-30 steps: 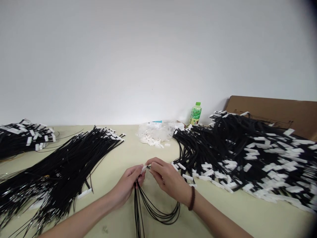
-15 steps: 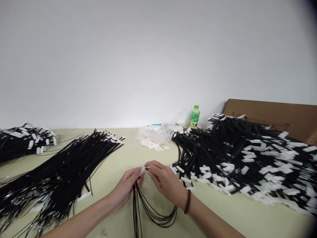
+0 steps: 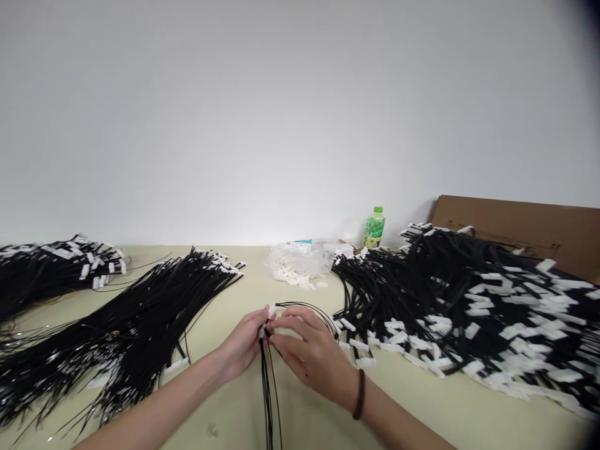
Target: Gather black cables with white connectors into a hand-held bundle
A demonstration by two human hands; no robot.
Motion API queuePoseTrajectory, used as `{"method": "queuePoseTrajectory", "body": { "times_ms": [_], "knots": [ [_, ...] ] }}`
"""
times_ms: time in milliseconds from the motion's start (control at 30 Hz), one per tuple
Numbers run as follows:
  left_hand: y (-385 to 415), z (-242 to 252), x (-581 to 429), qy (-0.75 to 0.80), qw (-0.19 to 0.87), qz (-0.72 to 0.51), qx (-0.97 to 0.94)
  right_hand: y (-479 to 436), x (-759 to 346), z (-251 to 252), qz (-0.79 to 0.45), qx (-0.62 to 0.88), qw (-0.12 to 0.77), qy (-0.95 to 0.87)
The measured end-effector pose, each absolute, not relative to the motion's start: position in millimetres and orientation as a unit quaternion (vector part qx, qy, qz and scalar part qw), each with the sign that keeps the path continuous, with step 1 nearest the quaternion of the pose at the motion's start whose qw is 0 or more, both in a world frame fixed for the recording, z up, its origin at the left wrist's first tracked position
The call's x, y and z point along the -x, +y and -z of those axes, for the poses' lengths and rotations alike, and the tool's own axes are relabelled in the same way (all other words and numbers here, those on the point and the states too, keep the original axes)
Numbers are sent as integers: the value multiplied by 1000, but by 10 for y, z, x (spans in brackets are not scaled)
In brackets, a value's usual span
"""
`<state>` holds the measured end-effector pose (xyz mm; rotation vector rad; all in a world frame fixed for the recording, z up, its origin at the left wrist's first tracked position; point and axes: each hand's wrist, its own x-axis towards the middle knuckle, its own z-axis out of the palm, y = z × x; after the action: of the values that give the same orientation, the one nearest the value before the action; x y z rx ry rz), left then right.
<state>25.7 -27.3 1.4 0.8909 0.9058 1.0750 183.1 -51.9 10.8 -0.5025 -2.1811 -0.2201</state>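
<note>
Looks to me like a small-parts assembly workshop: heaps of black cables [image 3: 135, 325] with white connectors [image 3: 479, 309] spread over both sides of the tabletop [image 3: 229, 412], a clear plastic bag [image 3: 321, 251] and small white pieces [image 3: 288, 275] between them, brown cardboard [image 3: 525, 228] by the plain wall [image 3: 281, 112].

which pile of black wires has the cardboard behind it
The large pile on the right: brown cardboard stands just behind it. The far-left pile and the middle pile have only the pale wall beyond them.
</note>
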Motion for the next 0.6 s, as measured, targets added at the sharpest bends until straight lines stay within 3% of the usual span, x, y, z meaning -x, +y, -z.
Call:
{"method": "queuePoseTrajectory", "body": {
  "times_ms": [167,333,467,600],
  "knots": [
    [-264,5,-245,410,683,-468,-383,-484,-1773,-20,114,163,394,-897],
    [-228,56,-236,395,688,-471,-386,-406,-1749,27,92,139,426,-889],
    [-211,63,-238,392,675,-487,-391,-422,-1746,-22,-91,176,485,-851],
    [-198,58,-235,386,667,-495,-400,-443,-1797,-177,-347,289,566,-690]
  ]
}}
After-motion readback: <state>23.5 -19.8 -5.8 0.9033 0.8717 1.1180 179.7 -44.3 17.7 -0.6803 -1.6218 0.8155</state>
